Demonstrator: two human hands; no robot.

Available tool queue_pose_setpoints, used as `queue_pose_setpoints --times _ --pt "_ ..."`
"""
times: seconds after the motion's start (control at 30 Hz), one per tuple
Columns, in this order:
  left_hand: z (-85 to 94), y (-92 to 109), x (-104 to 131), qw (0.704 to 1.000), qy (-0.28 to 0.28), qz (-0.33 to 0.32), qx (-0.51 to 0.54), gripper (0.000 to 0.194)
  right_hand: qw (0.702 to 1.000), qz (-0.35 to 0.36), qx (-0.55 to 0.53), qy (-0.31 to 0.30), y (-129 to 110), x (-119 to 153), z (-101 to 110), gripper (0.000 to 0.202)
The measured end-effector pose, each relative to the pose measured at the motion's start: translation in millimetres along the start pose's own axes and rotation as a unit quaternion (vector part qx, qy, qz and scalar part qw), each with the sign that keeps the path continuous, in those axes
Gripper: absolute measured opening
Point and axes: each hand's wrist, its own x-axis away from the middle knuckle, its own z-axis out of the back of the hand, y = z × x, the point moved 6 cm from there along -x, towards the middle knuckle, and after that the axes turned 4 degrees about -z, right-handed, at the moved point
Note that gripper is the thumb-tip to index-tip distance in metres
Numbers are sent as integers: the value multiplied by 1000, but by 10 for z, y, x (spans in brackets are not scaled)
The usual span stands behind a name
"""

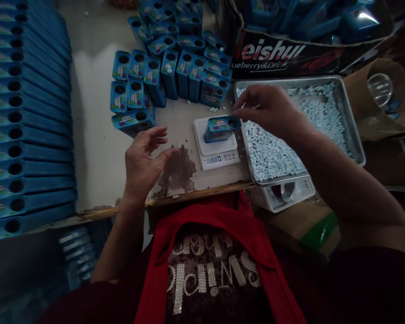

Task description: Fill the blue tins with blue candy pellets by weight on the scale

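Observation:
A blue candy box (219,129) with a round hole in its top stands on a small white digital scale (222,155), whose display is lit. My right hand (268,108) hovers at the right end of that box, over the metal tray (356,139) of small pale blue candies (280,148); its thumb and fingertips come close together, and what they pinch, if anything, is too small to name. Left of the scale, my left hand (146,157) is held with fingers apart and nothing in it, beside the nearest of several blue boxes (133,121).
Long rows of blue boxes (30,135) line the left side of the table (97,148). At the back right stands a black carton (290,60) with more blue packs. A white basket (273,202) sits below the tray, and a brown carton (354,90) stands at the right.

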Motion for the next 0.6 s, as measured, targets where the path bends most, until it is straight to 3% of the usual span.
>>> queue_pose_setpoints --times 0.07,0.17,0.3,0.47,0.6 --pt "0 9 6 1000 1 3 -3 62 994 -56 -89 24 0 -21 83 34" --pt "-32 52 -3 1000 -5 4 -2 58 953 -171 -243 57 155 -36 206 42" --pt "-124 191 -81 999 -22 -19 -18 52 911 -264 -304 90 458 25 328 46" --pt "-319 375 -259 996 -62 -50 -36 47 930 -222 -289 56 675 101 418 32" --pt "-482 486 -378 990 -87 -98 -49 50 954 -173 -242 32 752 146 469 33"
